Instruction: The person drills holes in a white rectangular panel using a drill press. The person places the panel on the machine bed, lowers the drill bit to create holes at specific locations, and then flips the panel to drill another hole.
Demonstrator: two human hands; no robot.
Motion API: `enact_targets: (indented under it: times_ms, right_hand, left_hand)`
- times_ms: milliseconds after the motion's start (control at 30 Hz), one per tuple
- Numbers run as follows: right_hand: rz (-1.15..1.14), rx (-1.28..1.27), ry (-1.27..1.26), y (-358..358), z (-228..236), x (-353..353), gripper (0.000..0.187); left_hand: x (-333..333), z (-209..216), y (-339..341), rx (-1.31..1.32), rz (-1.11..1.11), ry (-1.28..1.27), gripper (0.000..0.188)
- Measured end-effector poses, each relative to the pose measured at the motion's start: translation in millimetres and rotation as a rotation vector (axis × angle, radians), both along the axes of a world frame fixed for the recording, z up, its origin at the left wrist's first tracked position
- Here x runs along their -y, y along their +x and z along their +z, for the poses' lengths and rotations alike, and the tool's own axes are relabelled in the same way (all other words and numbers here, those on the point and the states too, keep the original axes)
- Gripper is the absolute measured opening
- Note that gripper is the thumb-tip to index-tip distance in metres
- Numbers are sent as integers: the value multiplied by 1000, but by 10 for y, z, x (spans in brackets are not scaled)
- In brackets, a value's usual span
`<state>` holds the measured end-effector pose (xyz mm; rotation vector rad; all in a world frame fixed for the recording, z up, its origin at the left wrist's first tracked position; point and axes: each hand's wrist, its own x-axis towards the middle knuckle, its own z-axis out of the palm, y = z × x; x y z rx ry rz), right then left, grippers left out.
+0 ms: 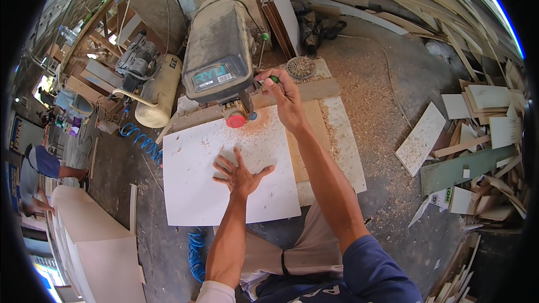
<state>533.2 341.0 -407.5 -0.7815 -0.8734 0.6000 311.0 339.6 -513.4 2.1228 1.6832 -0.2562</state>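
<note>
My left hand [238, 177] lies flat on a white board [191, 191], its fingers spread. Wood shavings are strewn over the board's far part. My right hand [285, 92] is closed around the green-knobbed feed handle [274, 79] of a drill press. The drill press head [220, 45] is dark and dusty and stands over the board's far edge. On its front sits a red round button [236, 120]. Just right of the button, a round bluish spot [253, 116] shows amid shavings; I cannot make out the drill bit. Under the white board lies a tan board [309, 134].
An air compressor tank [160, 92] stands at the left, with a blue coiled hose [140, 140] on the floor. Offcuts [477, 134] are heaped at the right. Far left, another person [42, 168] is beside a large pale sheet [101, 235]. Sawdust [370, 90] covers the floor.
</note>
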Motion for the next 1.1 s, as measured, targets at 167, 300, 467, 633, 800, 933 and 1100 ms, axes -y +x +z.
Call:
enact_targets:
  times_ms: [167,300,467,633,800,933,1100]
  right_hand:
    - [-23,25,-17,13,-21,-9,18]
    - [-21,24,-15,-6,-15,9,17]
    - [-22,83,-37,21,-75,17,19]
    - [11,58,-20,-4,-86,22,18]
    - [-32,110,-12,26,-142,1,19]
    - [-41,121,-16,23,-142,14,19]
    - [-51,88,-21,-8,-120,33,16]
  left_hand:
    - [1,0,7,-8,2,3,155]
    - [-5,-9,1,-20,5,-6,155]
    - [-2,-7,7,-17,7,-8,155]
    - [5,-9,-7,-14,16,1,154]
    - [16,58,29,-33,10,-16,154]
    - [24,55,27,-22,12,-10,153]
    - [29,29,14,-9,16,3,152]
